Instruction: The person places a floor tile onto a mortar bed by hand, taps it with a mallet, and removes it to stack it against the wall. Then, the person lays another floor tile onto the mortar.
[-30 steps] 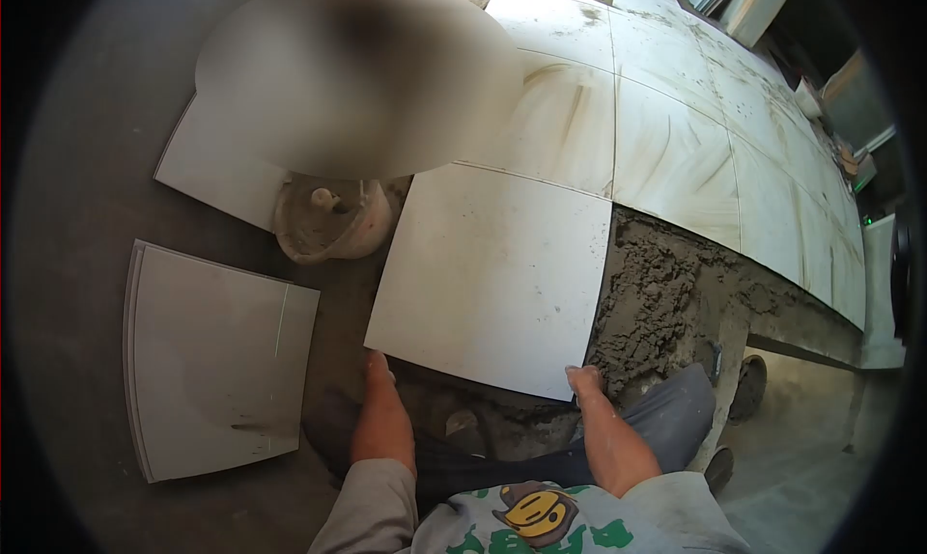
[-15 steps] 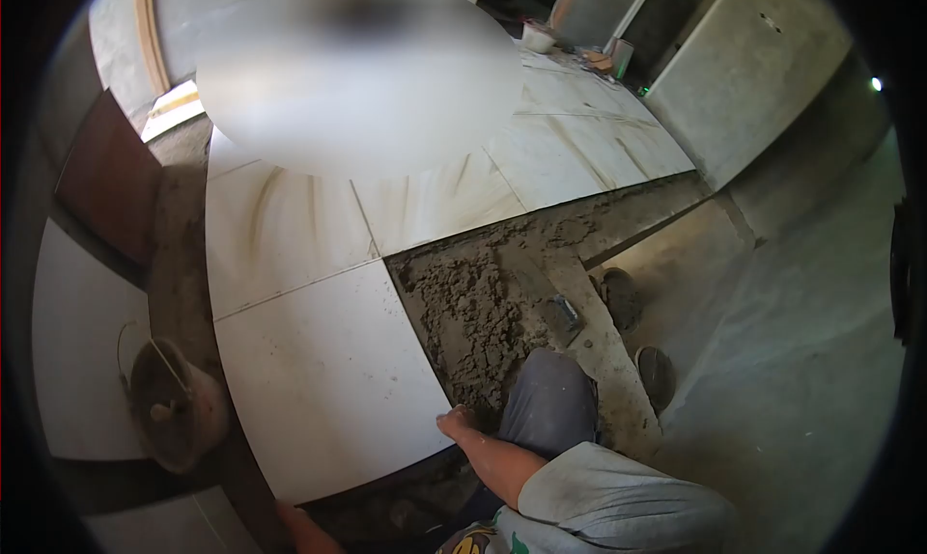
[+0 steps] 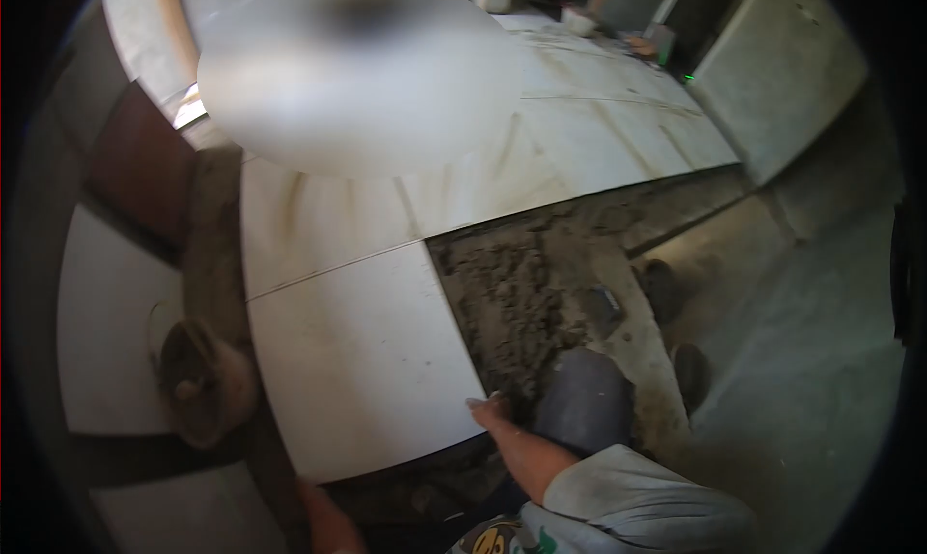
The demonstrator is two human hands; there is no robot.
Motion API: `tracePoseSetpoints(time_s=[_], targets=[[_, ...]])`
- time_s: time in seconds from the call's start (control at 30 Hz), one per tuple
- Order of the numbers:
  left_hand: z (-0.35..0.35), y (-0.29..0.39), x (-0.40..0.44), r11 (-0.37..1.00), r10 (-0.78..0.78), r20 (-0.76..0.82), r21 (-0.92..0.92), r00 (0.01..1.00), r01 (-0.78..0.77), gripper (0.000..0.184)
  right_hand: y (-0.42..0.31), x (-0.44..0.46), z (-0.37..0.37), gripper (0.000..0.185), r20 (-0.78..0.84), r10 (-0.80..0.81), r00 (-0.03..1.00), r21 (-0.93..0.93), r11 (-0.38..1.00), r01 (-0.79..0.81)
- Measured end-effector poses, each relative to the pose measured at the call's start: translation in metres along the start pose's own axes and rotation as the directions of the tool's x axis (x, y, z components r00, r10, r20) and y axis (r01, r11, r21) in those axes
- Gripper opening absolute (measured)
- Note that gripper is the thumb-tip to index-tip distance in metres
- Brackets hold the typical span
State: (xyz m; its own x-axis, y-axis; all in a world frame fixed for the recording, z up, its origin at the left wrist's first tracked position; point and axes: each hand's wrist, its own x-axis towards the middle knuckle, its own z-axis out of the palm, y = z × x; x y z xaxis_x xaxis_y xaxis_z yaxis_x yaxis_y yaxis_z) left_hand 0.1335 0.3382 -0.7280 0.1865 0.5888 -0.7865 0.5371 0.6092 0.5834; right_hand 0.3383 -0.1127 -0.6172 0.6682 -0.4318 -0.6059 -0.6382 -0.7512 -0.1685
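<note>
A large white floor tile [image 3: 372, 361] lies in front of me, its far edge against the row of laid tiles. At its near right corner, my right hand [image 3: 492, 412] is closed on the edge, thumb toward the top face. My left hand [image 3: 319, 506] is at the near left corner, touching or very close to it; its fingers are blurred and partly hidden. Rough grey mortar [image 3: 512, 298] covers the floor beyond the tile's right edge. A trowel [image 3: 606, 305] rests on the mortar's right side, beyond my knee [image 3: 586, 400].
A bucket [image 3: 217, 385] with a handle stands at the left, near a leaning white panel [image 3: 116, 332] and a reddish-brown board [image 3: 145, 173]. Laid tiles [image 3: 618, 134] with brown streaks stretch to the back. Two dark round containers [image 3: 690, 375] sit on the right. A blurred patch hides the top middle.
The whole view has shifted, so the scene sits further right and slightly higher. Both hands stay at the same tile corners. The tile shows no clear movement against its neighbours.
</note>
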Motion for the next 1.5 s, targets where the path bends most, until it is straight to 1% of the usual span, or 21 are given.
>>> tracePoseSetpoints(time_s=[0.03,0.1,0.2,0.27,0.33,0.37,0.43,0.5,0.53,0.7,0.83,0.87,0.93,0.97,1.07,1.13,1.23,1.3,1.4,1.43,1.5], targets=[[0.019,0.019,0.002,1.000,0.000,-0.081,-0.030,0.997,-0.002,0.047,-0.001,0.000,-0.011,0.080,0.099,0.015,0.995,0.061,0.998,-0.022],[0.017,0.011,-0.013,0.997,-0.006,-0.209,-0.077,0.978,-0.011,0.048,-0.004,-0.008,-0.022,0.079,0.112,0.038,0.993,0.134,0.990,-0.053],[0.021,0.027,-0.025,0.994,-0.024,-0.281,-0.109,0.959,-0.007,0.049,-0.008,-0.015,-0.028,0.079,0.128,0.055,0.990,0.152,0.986,-0.075],[0.028,0.035,-0.028,0.993,-0.028,-0.279,-0.119,0.960,-0.006,0.049,-0.011,-0.016,-0.035,0.079,0.135,0.077,0.988,0.156,0.983,-0.098],[0.029,0.038,-0.032,0.956,-0.029,-0.208,-0.292,0.978,-0.034,0.053,-0.010,-0.019,-0.040,0.078,0.150,0.045,0.988,0.134,0.989,-0.066],[0.029,0.040,-0.034,0.955,-0.032,-0.202,-0.294,0.979,-0.030,0.053,-0.010,-0.022,-0.043,0.079,0.154,0.036,0.987,0.131,0.990,-0.056],[0.020,0.044,-0.036,0.997,-0.016,-0.250,-0.079,0.968,-0.003,0.047,-0.010,-0.033,-0.052,0.080,0.172,0.029,0.985,0.155,0.986,-0.056],[0.014,0.049,-0.042,0.988,0.004,-0.239,-0.151,0.971,-0.042,0.048,-0.010,-0.030,-0.059,0.081,0.209,-0.006,0.978,0.178,0.984,-0.032],[0.014,0.054,-0.045,0.973,0.023,-0.239,-0.217,0.971,-0.076,0.050,-0.012,-0.037,-0.062,0.080,0.165,-0.014,0.986,0.191,0.981,-0.018],[0.011,0.073,-0.049,0.964,0.078,-0.204,-0.232,0.976,-0.126,0.050,-0.026,-0.059,-0.092,0.079,0.226,-0.064,0.972,0.048,0.997,0.055],[0.016,0.077,-0.054,0.935,0.123,-0.194,-0.305,0.973,-0.179,0.050,-0.021,-0.026,-0.068,0.080,0.118,-0.090,0.989,0.094,0.992,0.079],[0.015,0.081,-0.056,0.928,0.126,-0.205,-0.321,0.971,-0.188,0.050,-0.023,-0.023,-0.068,0.080,0.125,-0.109,0.986,0.084,0.992,0.099],[0.025,0.067,-0.073,0.918,0.133,-0.234,-0.336,0.963,-0.209,0.051,-0.031,-0.032,-0.073,0.083,0.142,-0.045,0.989,0.220,0.975,0.012],[0.024,0.078,-0.075,0.915,0.143,-0.245,-0.336,0.959,-0.223,0.051,-0.029,-0.029,-0.062,0.082,0.091,-0.113,0.989,0.210,0.973,0.092],[0.027,0.079,-0.083,0.904,0.168,-0.255,-0.346,0.952,-0.252,0.051,-0.034,-0.024,-0.066,0.081,0.128,-0.092,0.987,0.291,0.955,0.051],[0.026,0.081,-0.081,0.893,0.181,-0.251,-0.362,0.951,-0.265,0.051,-0.034,-0.011,-0.062,0.079,0.119,-0.078,0.990,0.317,0.948,0.037],[0.028,0.081,-0.083,0.875,0.208,-0.241,-0.386,0.948,-0.290,0.052,-0.038,-0.008,-0.061,0.075,0.002,-0.101,0.995,0.357,0.929,0.093],[0.020,0.074,-0.094,0.868,0.212,-0.243,-0.399,0.947,-0.297,0.052,-0.035,-0.014,-0.068,0.067,-0.113,-0.137,0.984,0.304,0.938,0.166],[0.010,0.097,-0.117,0.862,0.227,-0.249,-0.398,0.942,-0.313,0.052,-0.043,-0.025,-0.101,0.061,-0.086,-0.161,0.983,0.416,0.891,0.182],[0.007,0.097,-0.132,0.861,0.219,-0.251,-0.404,0.943,-0.308,0.052,-0.047,-0.032,-0.122,0.058,-0.091,-0.188,0.978,0.293,0.934,0.206],[0.009,0.125,-0.193,0.874,0.247,-0.346,-0.323,0.905,-0.362,0.052,-0.050,-0.049,-0.160,0.054,-0.046,-0.190,0.981,0.218,0.956,0.196]])
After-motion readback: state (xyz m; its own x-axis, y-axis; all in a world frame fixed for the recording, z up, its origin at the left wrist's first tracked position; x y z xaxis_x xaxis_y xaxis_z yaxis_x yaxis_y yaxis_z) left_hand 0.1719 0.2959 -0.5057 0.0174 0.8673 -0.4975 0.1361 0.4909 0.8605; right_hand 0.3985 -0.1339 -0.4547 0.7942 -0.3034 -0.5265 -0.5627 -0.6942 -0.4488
